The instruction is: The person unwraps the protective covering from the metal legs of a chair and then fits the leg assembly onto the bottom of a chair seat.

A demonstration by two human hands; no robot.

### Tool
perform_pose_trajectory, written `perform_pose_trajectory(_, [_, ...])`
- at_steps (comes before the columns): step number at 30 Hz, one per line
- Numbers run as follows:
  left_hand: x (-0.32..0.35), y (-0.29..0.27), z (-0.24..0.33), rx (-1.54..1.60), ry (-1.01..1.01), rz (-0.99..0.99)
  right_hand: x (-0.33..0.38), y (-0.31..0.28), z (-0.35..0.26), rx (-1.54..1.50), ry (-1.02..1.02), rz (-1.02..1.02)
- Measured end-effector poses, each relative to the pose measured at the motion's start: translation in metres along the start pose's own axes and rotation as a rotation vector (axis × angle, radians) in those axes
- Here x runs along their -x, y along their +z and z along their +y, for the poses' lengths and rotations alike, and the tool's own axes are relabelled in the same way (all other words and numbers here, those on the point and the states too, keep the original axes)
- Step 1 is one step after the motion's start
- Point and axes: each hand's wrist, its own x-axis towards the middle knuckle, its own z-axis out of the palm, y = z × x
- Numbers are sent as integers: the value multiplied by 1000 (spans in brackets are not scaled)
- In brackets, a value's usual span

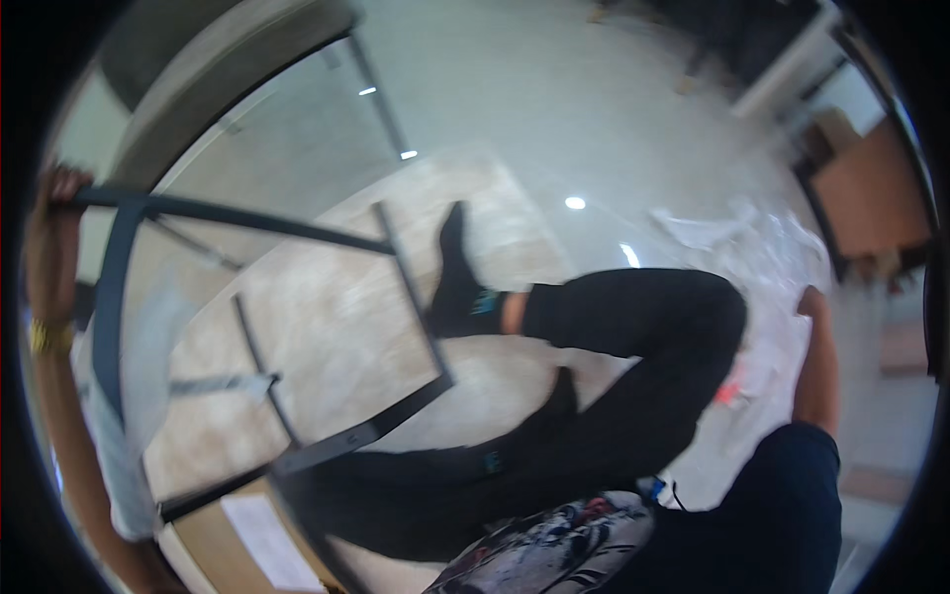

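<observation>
My left hand (63, 188), below it a gold-coloured wristband, has its fingers wrapped round the end of a dark metal frame (267, 222). The frame is tilted, with thin bars standing out over the rug and across my legs. Translucent white wrapping (134, 485) clings to its left side. On the far right, my right arm reaches down beside a crumpled clear plastic sheet (712, 243). My right hand (811, 300) is smeared by motion at the sheet's edge, and its fingers cannot be made out.
My outstretched legs in black trousers (633, 307) lie across a pale mottled rug (336, 327). A cardboard piece (203, 544) with a white paper (267, 540) sits at lower left. Upper left stands a grey rounded piece of furniture (237, 59). At right is a brown box-like object (876, 188).
</observation>
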Motion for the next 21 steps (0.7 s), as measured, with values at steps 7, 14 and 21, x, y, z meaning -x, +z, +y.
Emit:
perform_pose_trajectory(7, [-8, 50, 44, -78, -72, -141, -24, -210, -202, -175, -26, 389])
perform_pose_trajectory(14, [0, 57, 47, -76, -70, -243, 73, -397, -479, -871, -973, 723])
perform_pose_trajectory(21, [-4, 67, 36, -59, -76, -294, 316, -387, -703, -2037, -1104, -900])
